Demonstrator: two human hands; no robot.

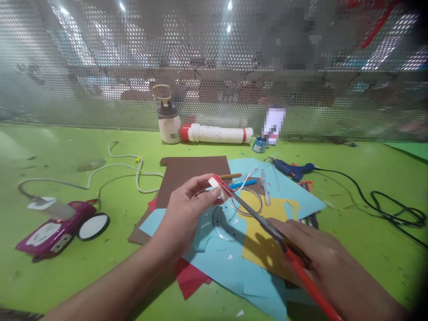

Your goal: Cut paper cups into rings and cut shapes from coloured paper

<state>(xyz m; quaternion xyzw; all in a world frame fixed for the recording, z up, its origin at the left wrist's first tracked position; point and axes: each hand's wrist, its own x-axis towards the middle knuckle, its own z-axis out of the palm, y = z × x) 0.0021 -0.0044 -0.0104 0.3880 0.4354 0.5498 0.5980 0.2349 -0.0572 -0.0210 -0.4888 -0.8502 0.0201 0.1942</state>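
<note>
Between the thumb and fingers of my left hand point(183, 207) is a small white and red piece of paper point(221, 187), pinched and held above the sheets. My right hand point(321, 256) grips a pair of scissors point(264, 223) with red handles. Their blades point up and left, and the tips meet the paper's red edge; whether they cut into it I cannot tell. Below lie light blue paper point(214, 267), a yellow sheet point(257, 249) and a clear protractor point(224, 223). A ring point(259, 209) and a blue pen point(245, 183) lie just beyond the paper piece.
A blue glue gun point(292, 169) with a black cord lies at right. A purple power strip point(55, 229) with a charger and white cable is at left. Farther back stand a bottle point(169, 127), a white roll point(220, 134) and a blue jar point(259, 145), before a perforated metal screen point(133, 89).
</note>
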